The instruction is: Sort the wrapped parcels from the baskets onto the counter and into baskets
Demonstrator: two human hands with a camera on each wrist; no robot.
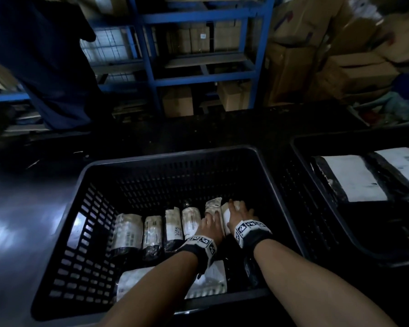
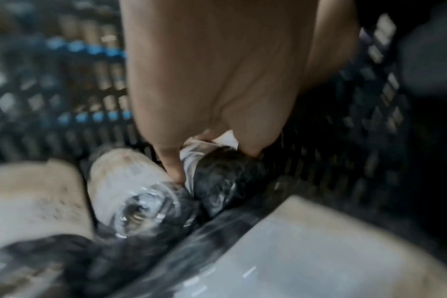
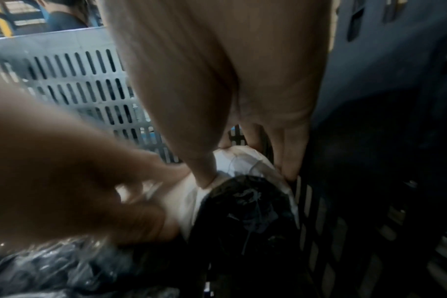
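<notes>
Both hands reach into the near basket (image 1: 99, 166). The right hand (image 1: 240, 214) grips the rightmost parcel (image 1: 226, 214); the left hand (image 1: 210, 226) grips its neighbour (image 1: 211, 205). Film-wrapped rolls, probably light and slippery; best grasped around the middle.

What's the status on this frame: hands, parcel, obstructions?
Right hand grips rightmost parcel. Left hand on the next parcel. Both inside basket. Nothing blocking.
</notes>
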